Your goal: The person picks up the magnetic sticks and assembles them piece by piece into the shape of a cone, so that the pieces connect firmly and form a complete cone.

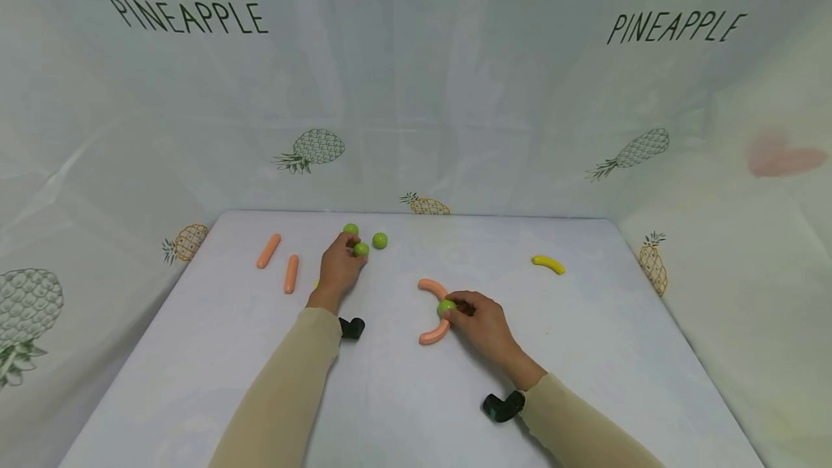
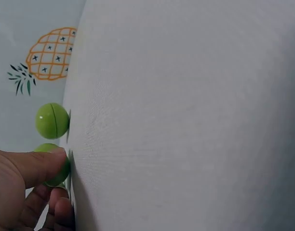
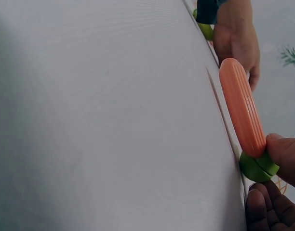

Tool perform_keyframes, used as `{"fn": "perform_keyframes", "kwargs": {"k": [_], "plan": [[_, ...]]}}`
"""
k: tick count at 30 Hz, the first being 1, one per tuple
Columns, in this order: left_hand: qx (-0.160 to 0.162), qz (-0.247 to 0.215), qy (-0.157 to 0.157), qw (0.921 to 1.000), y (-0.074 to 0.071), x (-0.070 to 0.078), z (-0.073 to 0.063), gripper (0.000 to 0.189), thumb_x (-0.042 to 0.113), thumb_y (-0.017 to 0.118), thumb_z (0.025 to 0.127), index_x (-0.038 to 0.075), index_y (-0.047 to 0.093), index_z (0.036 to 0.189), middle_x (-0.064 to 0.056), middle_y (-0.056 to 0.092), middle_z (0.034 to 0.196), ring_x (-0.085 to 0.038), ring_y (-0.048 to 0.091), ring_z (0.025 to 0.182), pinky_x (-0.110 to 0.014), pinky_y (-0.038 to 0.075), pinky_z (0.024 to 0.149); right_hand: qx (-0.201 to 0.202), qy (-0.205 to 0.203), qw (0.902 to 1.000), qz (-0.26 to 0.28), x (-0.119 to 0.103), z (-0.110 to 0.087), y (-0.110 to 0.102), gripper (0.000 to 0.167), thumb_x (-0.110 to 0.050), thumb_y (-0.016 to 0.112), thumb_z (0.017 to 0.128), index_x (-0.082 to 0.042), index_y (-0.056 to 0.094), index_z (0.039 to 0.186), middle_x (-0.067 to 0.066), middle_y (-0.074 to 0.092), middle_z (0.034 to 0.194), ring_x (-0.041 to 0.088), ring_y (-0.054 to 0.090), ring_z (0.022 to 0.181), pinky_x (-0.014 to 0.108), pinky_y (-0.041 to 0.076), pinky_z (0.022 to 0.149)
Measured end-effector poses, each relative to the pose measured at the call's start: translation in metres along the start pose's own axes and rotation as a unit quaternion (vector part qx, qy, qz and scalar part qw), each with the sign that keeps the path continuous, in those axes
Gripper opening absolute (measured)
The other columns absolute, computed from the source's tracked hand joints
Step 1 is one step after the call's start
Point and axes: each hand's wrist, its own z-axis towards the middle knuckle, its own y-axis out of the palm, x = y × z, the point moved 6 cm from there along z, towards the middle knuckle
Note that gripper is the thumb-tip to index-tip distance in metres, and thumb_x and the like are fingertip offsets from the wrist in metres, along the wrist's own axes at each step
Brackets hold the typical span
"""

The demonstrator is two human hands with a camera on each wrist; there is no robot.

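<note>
My left hand (image 1: 343,266) pinches a green ball (image 1: 361,249) at the back of the table. Two more green balls are close by, one (image 1: 351,229) just behind the fingers and one (image 1: 380,240) to the right. In the left wrist view my thumb lies on the held ball (image 2: 63,169). With thumb and fingertips, my right hand (image 1: 484,325) holds another green ball (image 1: 446,308) between two curved orange sausages, the far one (image 1: 432,287) and the near one (image 1: 433,334). The right wrist view has one sausage (image 3: 241,108) in front of that ball (image 3: 257,166).
Two straight orange sausages (image 1: 269,251) (image 1: 291,274) lie at the back left. A small yellow banana (image 1: 548,264) is at the right. Something yellow (image 1: 316,284) peeks out beside the left wrist, mostly hidden. A pineapple-print cloth (image 1: 416,92) hangs behind the white table (image 1: 585,352).
</note>
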Motion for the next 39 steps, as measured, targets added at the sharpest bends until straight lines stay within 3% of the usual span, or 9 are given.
{"fn": "perform_keyframes", "kwargs": {"k": [5,9,17,29,34,39], "plan": [[-0.004,0.030,0.023,0.9993,0.002,-0.001,0.000,0.042,0.003,0.074,0.095,0.006,0.065,0.136,-0.022,0.062,0.128,-0.036,0.061,0.117,-0.049,0.051,0.101,0.004,0.002,1.0000,-0.002,0.000,0.000,-0.001,0.029,-0.019,0.084,0.092,-0.015,0.078,0.120,0.001,0.075,0.106,0.013,0.068,0.093,0.028,0.055,0.080],[-0.006,0.027,0.033,0.9991,0.002,-0.002,0.000,0.041,0.006,0.076,0.093,0.005,0.067,0.133,-0.023,0.062,0.128,-0.035,0.061,0.113,-0.049,0.051,0.099,0.006,-0.001,1.0000,-0.001,-0.002,-0.001,-0.001,0.029,-0.017,0.084,0.091,-0.014,0.079,0.119,0.001,0.075,0.105,0.013,0.068,0.092,0.027,0.055,0.080],[-0.016,0.006,0.023,0.9996,-0.001,-0.004,-0.004,0.039,0.000,0.068,0.095,0.003,0.062,0.133,-0.022,0.065,0.128,-0.035,0.061,0.116,-0.048,0.052,0.101,0.006,-0.003,1.0000,0.003,-0.003,-0.001,-0.002,0.030,-0.018,0.085,0.091,-0.013,0.078,0.119,0.001,0.075,0.104,0.013,0.068,0.092,0.027,0.055,0.080],[-0.036,-0.014,0.024,0.9990,-0.001,-0.003,-0.008,0.043,0.000,0.074,0.094,0.004,0.061,0.135,-0.019,0.066,0.135,-0.035,0.062,0.123,-0.049,0.051,0.105,-0.004,-0.004,1.0000,0.005,-0.004,-0.003,-0.003,0.029,-0.019,0.083,0.092,-0.015,0.078,0.121,-0.001,0.075,0.103,0.013,0.068,0.093,0.027,0.056,0.081],[-0.046,-0.002,0.023,0.9987,0.001,-0.003,-0.010,0.044,0.001,0.073,0.094,0.006,0.065,0.137,-0.018,0.067,0.131,-0.034,0.062,0.121,-0.048,0.051,0.105,-0.003,-0.001,1.0000,0.002,-0.004,-0.003,-0.003,0.029,-0.018,0.083,0.092,-0.013,0.078,0.120,-0.001,0.075,0.102,0.012,0.067,0.093,0.027,0.055,0.080],[-0.053,-0.022,0.020,0.9981,0.005,0.003,-0.016,0.041,0.000,0.074,0.094,0.005,0.065,0.134,-0.019,0.067,0.130,-0.034,0.064,0.120,-0.048,0.052,0.104,-0.005,-0.001,1.0000,-0.001,-0.004,-0.003,-0.003,0.029,-0.019,0.083,0.093,-0.015,0.078,0.121,-0.001,0.075,0.103,0.012,0.068,0.093,0.028,0.056,0.081]]}}
